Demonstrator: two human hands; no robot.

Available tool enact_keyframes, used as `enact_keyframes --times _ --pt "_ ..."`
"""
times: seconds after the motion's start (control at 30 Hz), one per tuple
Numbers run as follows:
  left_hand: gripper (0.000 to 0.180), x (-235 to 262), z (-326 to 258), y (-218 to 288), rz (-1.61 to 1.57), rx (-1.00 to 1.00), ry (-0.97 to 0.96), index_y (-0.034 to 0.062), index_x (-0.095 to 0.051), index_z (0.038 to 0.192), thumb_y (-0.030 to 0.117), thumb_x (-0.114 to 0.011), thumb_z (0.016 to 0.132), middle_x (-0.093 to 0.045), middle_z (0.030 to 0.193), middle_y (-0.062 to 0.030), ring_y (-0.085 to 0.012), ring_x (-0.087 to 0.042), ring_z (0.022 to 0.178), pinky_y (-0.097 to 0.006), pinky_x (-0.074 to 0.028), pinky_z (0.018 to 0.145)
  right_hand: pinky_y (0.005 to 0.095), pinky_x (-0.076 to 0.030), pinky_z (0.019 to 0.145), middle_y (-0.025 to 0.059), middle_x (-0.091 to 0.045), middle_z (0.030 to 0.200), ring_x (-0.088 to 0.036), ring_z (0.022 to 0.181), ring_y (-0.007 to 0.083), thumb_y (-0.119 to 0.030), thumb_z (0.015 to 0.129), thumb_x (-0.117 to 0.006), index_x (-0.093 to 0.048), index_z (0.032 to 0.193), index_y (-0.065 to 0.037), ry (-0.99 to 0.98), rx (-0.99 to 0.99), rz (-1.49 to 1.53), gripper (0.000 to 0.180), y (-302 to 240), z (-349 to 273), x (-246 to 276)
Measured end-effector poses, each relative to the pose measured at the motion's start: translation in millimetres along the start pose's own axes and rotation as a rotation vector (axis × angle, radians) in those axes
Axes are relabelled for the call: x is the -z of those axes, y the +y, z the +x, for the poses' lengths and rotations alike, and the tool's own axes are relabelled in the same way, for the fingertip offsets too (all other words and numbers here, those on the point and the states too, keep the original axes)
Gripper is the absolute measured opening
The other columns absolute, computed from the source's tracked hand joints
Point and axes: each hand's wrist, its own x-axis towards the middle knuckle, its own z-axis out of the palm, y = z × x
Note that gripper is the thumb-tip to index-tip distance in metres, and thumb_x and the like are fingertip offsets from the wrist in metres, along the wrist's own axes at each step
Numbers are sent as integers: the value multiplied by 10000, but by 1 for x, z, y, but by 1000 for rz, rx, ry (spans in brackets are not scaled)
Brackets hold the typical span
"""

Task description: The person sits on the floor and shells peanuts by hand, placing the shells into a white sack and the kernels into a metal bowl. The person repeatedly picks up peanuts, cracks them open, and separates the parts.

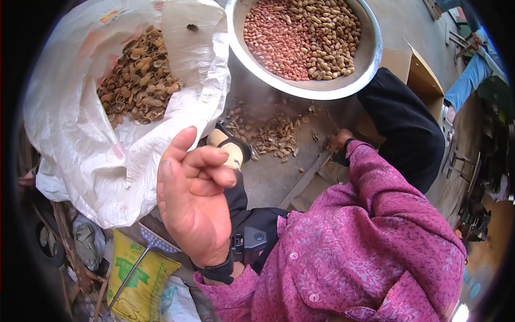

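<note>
My left hand (196, 201) is raised with its palm turned up and its loosely bent fingers apart; nothing lies in it. Beyond it stands a white woven sack (59, 115), its mouth spread around a pile of empty peanut shells (140, 80). Low over the floor, my right hand (339, 139) reaches down beside a scattered heap of peanuts and shells (276, 135). Its fingers are small and blurred, so their grip is unclear. A wide metal basin (306, 90) at the back holds red peanut kernels (273, 40) on its left and unshelled peanuts (332, 40) on its right.
A cardboard box (424, 72) is behind my right leg (402, 126). A yellow bag (137, 279) and a long-handled slotted skimmer (155, 241) lie at lower left near sticks (75, 249). Another person's blue-clad leg (469, 83) shows at far right.
</note>
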Motion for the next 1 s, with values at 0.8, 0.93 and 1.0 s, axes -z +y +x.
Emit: enact_keyframes --times 0.8,0.93,1.0 --pt "486 53 -10 -4 41 73 -45 -59 -424 1187 357 -404 937 -609 859 -173 -167 -541 621 -294 -460 590 353 -424 874 163 -598 1076 -588 980 288 -572 826 -440 -503 1179 -36 -6 -332 286 644 -5 -18 -46" --pt "474 54 -16 2 56 84 -111 -37 -426 1211 358 -335 965 -601 868 -128 -146 -516 634 -296 -429 597 363 -412 880 148 -593 1091 -586 975 274 -590 852 -396 -493 1181 -53 -107 -43 200 637 -27 -15 -22" --pt "473 54 -17 3 41 72 -116 -37 -427 1205 359 -339 963 -600 864 -127 -147 -517 632 -297 -430 597 385 -414 853 122 -634 992 -600 939 234 -649 833 -369 -613 980 -59 -137 159 374 655 -14 8 -27"
